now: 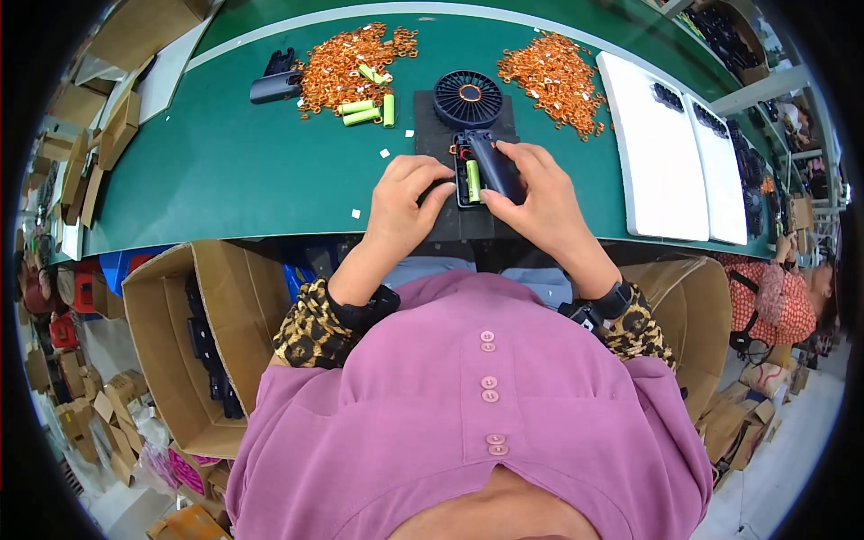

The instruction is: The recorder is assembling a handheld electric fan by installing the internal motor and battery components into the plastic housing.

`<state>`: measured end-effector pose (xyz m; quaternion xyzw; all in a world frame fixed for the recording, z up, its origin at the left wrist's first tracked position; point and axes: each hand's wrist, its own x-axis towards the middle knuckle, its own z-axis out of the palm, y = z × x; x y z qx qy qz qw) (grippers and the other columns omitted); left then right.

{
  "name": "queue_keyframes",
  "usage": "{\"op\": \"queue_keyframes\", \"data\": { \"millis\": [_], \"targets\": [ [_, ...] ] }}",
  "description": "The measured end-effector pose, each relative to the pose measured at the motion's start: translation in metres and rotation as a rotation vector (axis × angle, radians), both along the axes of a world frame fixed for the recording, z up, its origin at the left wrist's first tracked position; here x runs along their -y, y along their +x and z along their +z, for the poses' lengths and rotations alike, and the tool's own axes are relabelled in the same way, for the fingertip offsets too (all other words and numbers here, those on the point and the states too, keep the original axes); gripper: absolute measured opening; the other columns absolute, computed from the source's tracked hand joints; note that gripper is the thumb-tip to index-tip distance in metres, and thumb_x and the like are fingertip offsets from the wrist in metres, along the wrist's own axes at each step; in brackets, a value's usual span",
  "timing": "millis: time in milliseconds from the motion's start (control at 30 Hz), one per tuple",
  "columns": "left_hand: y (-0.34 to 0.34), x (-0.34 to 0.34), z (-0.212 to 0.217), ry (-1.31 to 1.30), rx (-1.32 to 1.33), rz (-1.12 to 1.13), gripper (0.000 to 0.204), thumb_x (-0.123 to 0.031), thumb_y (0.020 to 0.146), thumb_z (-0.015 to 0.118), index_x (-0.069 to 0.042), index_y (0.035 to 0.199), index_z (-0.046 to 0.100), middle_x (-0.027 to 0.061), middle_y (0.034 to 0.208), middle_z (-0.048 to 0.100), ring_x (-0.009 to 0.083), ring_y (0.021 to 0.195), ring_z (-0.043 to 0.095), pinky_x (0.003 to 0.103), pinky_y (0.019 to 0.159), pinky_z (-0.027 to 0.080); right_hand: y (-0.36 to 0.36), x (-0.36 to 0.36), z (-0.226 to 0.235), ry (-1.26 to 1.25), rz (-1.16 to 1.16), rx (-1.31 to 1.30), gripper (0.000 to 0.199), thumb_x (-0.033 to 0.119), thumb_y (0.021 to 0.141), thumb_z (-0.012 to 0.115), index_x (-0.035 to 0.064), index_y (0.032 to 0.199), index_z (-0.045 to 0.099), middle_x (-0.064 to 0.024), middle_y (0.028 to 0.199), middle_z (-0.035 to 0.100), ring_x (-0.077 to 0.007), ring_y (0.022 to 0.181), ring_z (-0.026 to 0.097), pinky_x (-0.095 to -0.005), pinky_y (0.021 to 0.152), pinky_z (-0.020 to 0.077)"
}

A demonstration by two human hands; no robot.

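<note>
A dark handheld fan (469, 100) lies on a black mat (427, 117), its round grille pointing away from me. Its handle is uncovered and shows a green battery cell (473, 182) with red wire above it. My right hand (537, 193) grips the dark handle cover (498, 168) between thumb and fingers, tilted over the right side of the handle. At the handle's left edge is my left hand (409, 200), its thumb and forefinger close to the casing. Whether those fingertips pinch anything small is hidden.
Orange small parts are heaped at the back left (346, 67) and back right (555, 81). Several loose green cells (362, 116) and a dark cover (275, 87) lie at left. White foam boards (643, 153) stand at right. Open cardboard boxes (238, 306) flank me below the table edge.
</note>
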<state>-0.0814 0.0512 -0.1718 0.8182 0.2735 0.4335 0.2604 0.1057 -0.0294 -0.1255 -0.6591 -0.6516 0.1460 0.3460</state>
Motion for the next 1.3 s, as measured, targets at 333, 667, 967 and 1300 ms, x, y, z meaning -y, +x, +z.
{"op": "queue_keyframes", "data": {
  "millis": [333,667,967,1300],
  "targets": [
    [-0.001,-0.001,-0.007,0.049,-0.01,0.016,0.016,-0.004,0.075,0.071,-0.005,0.09,0.067,0.0081,0.093,0.064,0.0258,0.089,0.061,0.034,0.078,0.049,-0.015,-0.014,0.001,0.048,-0.026,0.136,0.053,0.028,0.074,0.074,-0.0033,0.114,0.059,-0.0194,0.111,0.057,-0.0354,0.092,0.063,-0.0401,0.077,0.0536],
    [0.0,-0.002,-0.01,0.067,0.021,0.041,0.016,0.0,0.075,0.068,-0.005,0.091,0.066,0.0088,0.092,0.063,0.0272,0.087,0.06,0.035,0.075,0.049,-0.025,-0.017,-0.006,0.064,0.012,0.246,0.055,0.029,0.08,0.071,-0.0092,0.115,0.054,-0.0215,0.11,0.052,-0.0374,0.089,0.063,-0.0406,0.072,0.0545],
    [0.0,-0.001,-0.009,0.046,-0.006,0.059,0.016,0.001,0.079,0.065,-0.006,0.092,0.067,0.0084,0.093,0.064,0.0263,0.087,0.061,0.034,0.075,0.049,-0.032,-0.016,-0.015,0.067,0.006,0.407,0.036,0.017,0.088,0.06,-0.0093,0.111,0.055,-0.019,0.102,0.052,-0.0341,0.078,0.064,-0.0391,0.064,0.0548],
    [0.019,-0.028,0.037,0.148,0.179,-0.01,0.024,-0.011,0.086,0.058,-0.007,0.11,0.064,0.0123,0.113,0.062,0.032,0.113,0.054,0.039,0.094,0.043,-0.02,-0.055,-0.007,0.398,0.01,0.458,0.028,0.009,0.082,0.06,-0.0004,0.109,0.059,-0.0128,0.111,0.056,-0.0309,0.107,0.053,-0.039,0.085,0.0473]
  ]
}}
